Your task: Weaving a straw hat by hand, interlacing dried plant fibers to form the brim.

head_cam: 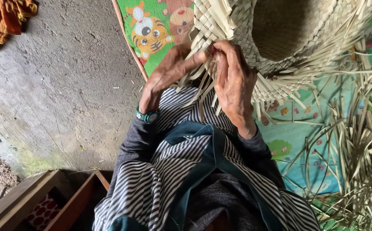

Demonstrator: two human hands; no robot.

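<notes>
Near the top centre of the frame both hands work at the rim of a half-woven basket (293,30) of pale leaf strips, held over the person's lap above a colourful play mat (152,47) printed with cartoon animals. The left hand (169,72) pinches a few loose strips (201,92) between thumb and forefinger, closed on them; the right hand (235,81) is curled shut around the neighbouring strips at the basket's edge, fingertips pressed where the weave ends. The basket's round body looks fully plaited, its dark hollow showing at the upper right, but the rim is unfinished: many strip ends stick out loose all along the lower edge, so the edging appears to be what remains. A heap of unused dried leaves (357,162) lies at the right of the frame on the mat. At the upper left an orange cloth (4,19) lies on the concrete floor (66,94), and a green wristwatch (146,115) sits on the left wrist.
</notes>
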